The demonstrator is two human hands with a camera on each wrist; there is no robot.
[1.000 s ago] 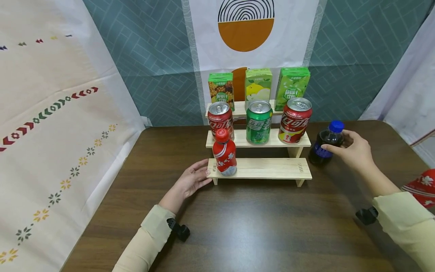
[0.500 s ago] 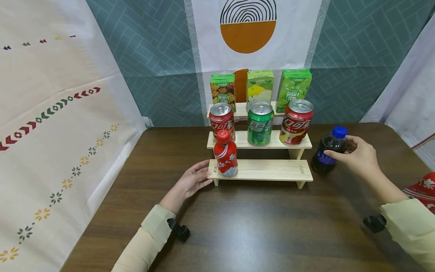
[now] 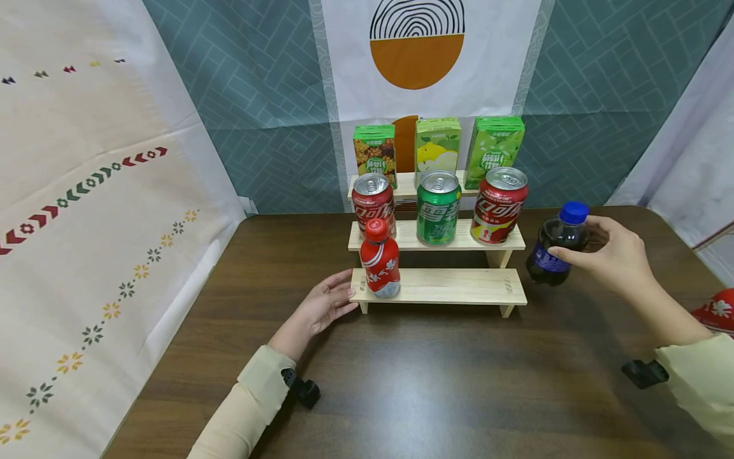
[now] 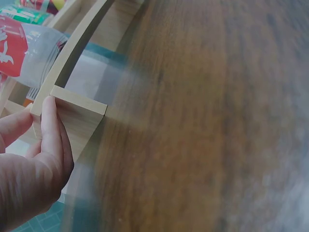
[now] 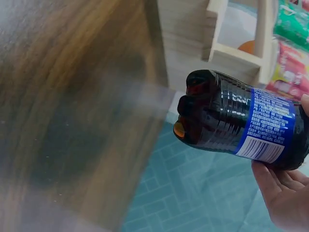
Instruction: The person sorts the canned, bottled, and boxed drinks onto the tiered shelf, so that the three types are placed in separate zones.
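Note:
In the head view my left hand [image 3: 322,303] is at the left end of a tiered wooden shelf [image 3: 453,285]. The left wrist view shows its thumb and fingers [image 4: 49,123] pinching the corner of the lowest board. A red bottle [image 3: 381,261] stands upright on that board's left end. To the right of the shelf, my right hand [image 3: 619,252] grips a dark soda bottle [image 3: 552,261] with a blue cap and blue label. Its lobed base shows in the right wrist view and looks lifted off the table. Part of the right hand lies hidden behind the bottle.
Two red cans [image 3: 499,207] and a green can [image 3: 438,210] occupy the middle tier. Behind them, three juice boxes [image 3: 494,150] stand on the top tier. Another red item [image 3: 717,312] is partly visible at the right edge. Patterned cloths hang behind and left of the brown table [image 3: 413,382].
My right hand has moved the soda bottle slightly rightward and then up, away from the shelf. The left hand stays at the shelf's end, and the shelf has not visibly moved.

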